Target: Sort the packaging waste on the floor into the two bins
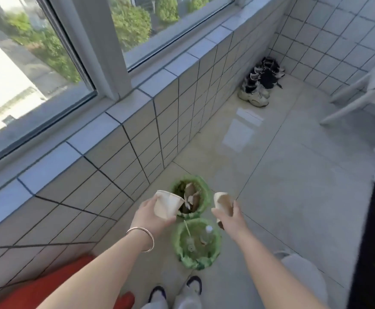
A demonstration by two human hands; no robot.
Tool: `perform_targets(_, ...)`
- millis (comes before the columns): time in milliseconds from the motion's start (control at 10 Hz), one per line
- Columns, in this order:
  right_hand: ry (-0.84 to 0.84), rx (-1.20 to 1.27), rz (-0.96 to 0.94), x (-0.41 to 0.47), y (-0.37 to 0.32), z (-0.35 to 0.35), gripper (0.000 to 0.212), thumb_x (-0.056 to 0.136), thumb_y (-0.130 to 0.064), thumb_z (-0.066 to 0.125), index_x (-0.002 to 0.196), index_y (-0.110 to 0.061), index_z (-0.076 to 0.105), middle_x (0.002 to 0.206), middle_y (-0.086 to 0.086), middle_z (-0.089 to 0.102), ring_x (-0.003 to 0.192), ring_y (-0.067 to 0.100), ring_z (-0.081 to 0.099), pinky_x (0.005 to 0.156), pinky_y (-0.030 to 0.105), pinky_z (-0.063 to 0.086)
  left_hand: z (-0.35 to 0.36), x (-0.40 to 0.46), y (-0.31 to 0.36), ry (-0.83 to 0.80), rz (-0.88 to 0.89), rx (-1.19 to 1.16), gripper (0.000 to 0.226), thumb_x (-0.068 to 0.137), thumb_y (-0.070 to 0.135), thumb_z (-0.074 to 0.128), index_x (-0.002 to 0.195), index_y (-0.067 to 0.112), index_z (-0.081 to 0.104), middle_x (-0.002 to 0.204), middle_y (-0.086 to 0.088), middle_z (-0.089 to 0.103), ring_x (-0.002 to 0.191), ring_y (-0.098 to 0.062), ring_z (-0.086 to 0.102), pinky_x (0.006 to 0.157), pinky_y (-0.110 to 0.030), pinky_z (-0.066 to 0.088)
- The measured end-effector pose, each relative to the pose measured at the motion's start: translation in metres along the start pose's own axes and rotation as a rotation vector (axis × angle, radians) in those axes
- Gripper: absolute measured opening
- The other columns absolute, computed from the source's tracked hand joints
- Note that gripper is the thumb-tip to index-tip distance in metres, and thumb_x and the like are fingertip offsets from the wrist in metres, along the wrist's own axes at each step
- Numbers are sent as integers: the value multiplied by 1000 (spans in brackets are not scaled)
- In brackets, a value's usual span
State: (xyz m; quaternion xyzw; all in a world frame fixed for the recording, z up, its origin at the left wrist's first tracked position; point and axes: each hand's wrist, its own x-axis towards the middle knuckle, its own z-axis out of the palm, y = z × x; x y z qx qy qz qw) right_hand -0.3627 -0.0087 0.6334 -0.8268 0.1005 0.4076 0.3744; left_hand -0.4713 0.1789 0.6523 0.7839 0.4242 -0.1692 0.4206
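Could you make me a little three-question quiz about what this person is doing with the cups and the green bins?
1. True or false: each hand holds a paper cup.
2. Which bin already holds brown cardboard scraps? A) the far bin B) the near bin C) neither
3. Fill in: the wrist with the bracelet belongs to the ____ hand.

Key:
1. True. The left hand grips one paper cup, and the right hand grips the other cup.
2. A. The far bin holds the cardboard; the near bin holds what looks like a clear bottle.
3. Left; the bracelet is there.
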Motion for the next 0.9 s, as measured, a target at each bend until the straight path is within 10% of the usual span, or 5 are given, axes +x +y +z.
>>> perform_targets(300, -132, 216, 202, 179, 52, 71, 101, 52, -70, 57, 143, -40, 25, 143, 4, 44, 127, 31, 47, 104, 50, 41, 113, 164, -41, -113, -202, -371, 73, 71, 37, 73, 137, 28, 45, 138, 1, 52, 118, -21, 55, 98, -30, 43)
perform_targets(600, -144, 384, 292, 351, 105, 140, 47, 88, -47, 50, 132, -39, 35, 116, -3, 45, 96, 17, 51, 86, 40, 51, 235, 330, -112, -154, -405, -800, 45, 84, 22, 67, 125, 17, 53, 103, -7, 61, 72, -15, 58, 65, -26, 52)
perform_targets(800, -95, 356, 324, 401, 141, 168, 56, 90, -51, 47, 136, -22, 38, 125, 7, 49, 109, 27, 55, 85, 43, 52, 256, 366, -125, -157, -574, -1046, 64, 92, 27, 58, 147, 14, 27, 145, -15, 38, 105, -34, 61, 89, -34, 49)
perform_targets(900, -61, 90, 285, 395, 148, 170, 39, 90, -41, 50, 115, -11, 55, 99, 7, 56, 104, 29, 58, 98, 48, 46, 248, 360, -119, -106, -634, -965, 63, 92, 19, 57, 147, 12, 26, 146, -17, 38, 100, -33, 60, 79, -33, 51)
